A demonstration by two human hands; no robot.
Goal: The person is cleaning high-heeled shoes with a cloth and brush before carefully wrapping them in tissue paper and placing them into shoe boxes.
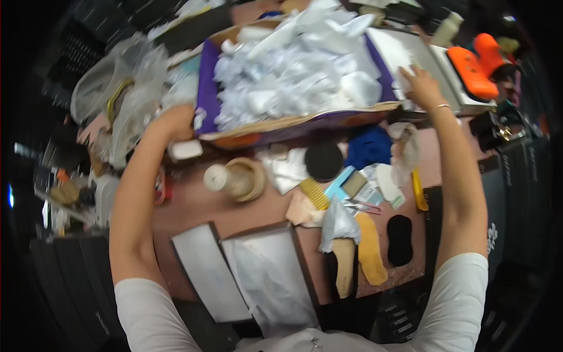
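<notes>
A purple cardboard box [206, 88], heaped with crumpled white paper [293, 76], stands across the far part of the table. My left hand [176, 122] is against the near left corner of this box; its fingers are hidden or blurred. On the opposite side, my right hand [423, 87] reaches forward with fingers stretched out. Its fingertips rest at a white surface [394, 50] just beside the box's right wall. A white block-like object [186, 150] lies below my left hand.
Closer in are a round container with a white-topped bottle [218, 177], a black disc [324, 161], blue cloth [369, 148], insoles [370, 249] and a yellow brush [315, 193]. An opened shoebox [267, 276] lies at the near edge. Plastic bags [138, 88] crowd the left; orange objects [472, 73] the right.
</notes>
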